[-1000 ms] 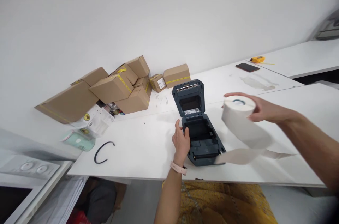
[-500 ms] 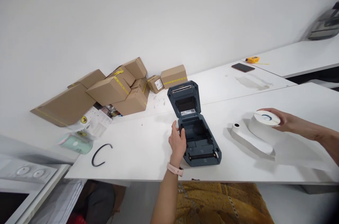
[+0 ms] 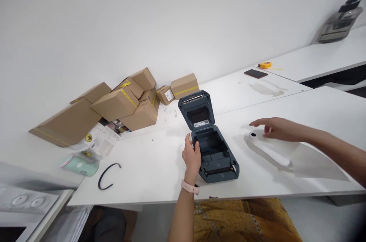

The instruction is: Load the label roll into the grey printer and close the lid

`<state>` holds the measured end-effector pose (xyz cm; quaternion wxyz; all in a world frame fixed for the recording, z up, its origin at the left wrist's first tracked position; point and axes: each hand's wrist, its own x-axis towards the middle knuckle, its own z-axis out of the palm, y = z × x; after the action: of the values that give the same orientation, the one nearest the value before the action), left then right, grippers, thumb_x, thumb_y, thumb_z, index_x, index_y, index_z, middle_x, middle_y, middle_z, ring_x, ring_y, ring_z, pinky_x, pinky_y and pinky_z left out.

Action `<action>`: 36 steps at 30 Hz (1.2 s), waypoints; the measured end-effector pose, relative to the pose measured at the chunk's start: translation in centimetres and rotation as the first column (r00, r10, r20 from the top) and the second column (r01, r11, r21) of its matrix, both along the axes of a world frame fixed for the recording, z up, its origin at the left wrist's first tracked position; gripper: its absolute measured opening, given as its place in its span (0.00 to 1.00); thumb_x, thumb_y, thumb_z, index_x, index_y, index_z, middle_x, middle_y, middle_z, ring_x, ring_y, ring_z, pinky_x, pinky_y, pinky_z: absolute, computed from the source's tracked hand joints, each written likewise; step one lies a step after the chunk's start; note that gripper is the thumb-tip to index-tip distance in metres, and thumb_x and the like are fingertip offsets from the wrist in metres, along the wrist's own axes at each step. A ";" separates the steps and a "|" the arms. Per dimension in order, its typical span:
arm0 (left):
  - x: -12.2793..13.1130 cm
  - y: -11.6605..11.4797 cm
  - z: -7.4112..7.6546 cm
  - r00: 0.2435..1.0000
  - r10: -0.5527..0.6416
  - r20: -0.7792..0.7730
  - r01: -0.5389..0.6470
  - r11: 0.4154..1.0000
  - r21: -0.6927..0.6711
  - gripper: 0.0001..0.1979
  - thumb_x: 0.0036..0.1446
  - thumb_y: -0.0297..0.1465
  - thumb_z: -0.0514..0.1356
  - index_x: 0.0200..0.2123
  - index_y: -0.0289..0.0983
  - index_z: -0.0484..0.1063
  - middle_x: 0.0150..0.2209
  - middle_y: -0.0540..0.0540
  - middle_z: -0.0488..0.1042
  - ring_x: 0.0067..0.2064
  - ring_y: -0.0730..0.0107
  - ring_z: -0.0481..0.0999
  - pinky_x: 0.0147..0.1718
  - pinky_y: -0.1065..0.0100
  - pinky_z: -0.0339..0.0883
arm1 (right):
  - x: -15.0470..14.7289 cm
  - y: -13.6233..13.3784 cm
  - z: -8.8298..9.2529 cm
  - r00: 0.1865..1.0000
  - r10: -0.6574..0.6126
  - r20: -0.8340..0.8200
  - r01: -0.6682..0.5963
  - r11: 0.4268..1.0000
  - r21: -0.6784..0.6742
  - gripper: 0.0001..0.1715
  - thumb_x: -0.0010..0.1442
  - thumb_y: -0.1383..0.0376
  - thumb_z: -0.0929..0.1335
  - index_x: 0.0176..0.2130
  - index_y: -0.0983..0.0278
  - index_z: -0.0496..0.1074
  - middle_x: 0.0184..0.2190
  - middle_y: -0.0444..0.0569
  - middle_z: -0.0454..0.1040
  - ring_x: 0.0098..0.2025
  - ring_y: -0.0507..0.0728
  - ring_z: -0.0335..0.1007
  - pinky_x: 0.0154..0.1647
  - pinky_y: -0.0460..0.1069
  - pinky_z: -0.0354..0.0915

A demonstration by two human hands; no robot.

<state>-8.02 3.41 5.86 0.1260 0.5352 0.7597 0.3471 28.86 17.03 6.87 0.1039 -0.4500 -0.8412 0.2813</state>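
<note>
A dark blue-grey label printer (image 3: 220,150) stands on the white table with its lid (image 3: 197,108) raised and its inner bay bare. My left hand (image 3: 192,156) grips the printer's left side, thumb over the rim and fingers along the outside. To the right lies a roll of white paper (image 3: 253,135) with a dark core, a loose strip trailing from it towards the right. Just above this roll hovers my right hand (image 3: 276,128), open, with the index finger stretched out and the thumb apart. Whether a fingertip touches the paper, I cannot tell.
Cardboard boxes (image 3: 114,104) are piled at the back left. A black curved band (image 3: 104,177), a mint-green packet (image 3: 81,165) and printed bags (image 3: 103,139) lie at left. Farther back right are a phone (image 3: 256,73), a yellow tape measure (image 3: 265,65) and a clear container (image 3: 339,24).
The large white label roll that my right hand held has gone from view. That hand has moved left, over the dark-cored paper roll. My left hand keeps its grip on the printer.
</note>
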 end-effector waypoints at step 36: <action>-0.3 -0.3 -0.2 0.999 -0.029 -0.016 0.030 0.998 0.062 0.24 0.68 0.34 0.52 0.65 0.39 0.56 0.49 0.39 0.79 0.52 0.54 0.78 0.49 0.57 0.67 | -25.1 -1.1 2.0 0.708 0.531 0.466 -0.632 0.770 0.084 0.14 0.51 0.59 0.74 0.36 0.65 0.81 0.34 0.52 0.82 0.35 0.60 0.76 0.35 0.49 0.63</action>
<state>-8.30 3.09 5.62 0.1084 0.5526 0.7415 0.3647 3.78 15.97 8.91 -0.1193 -0.1930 -0.9693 0.0946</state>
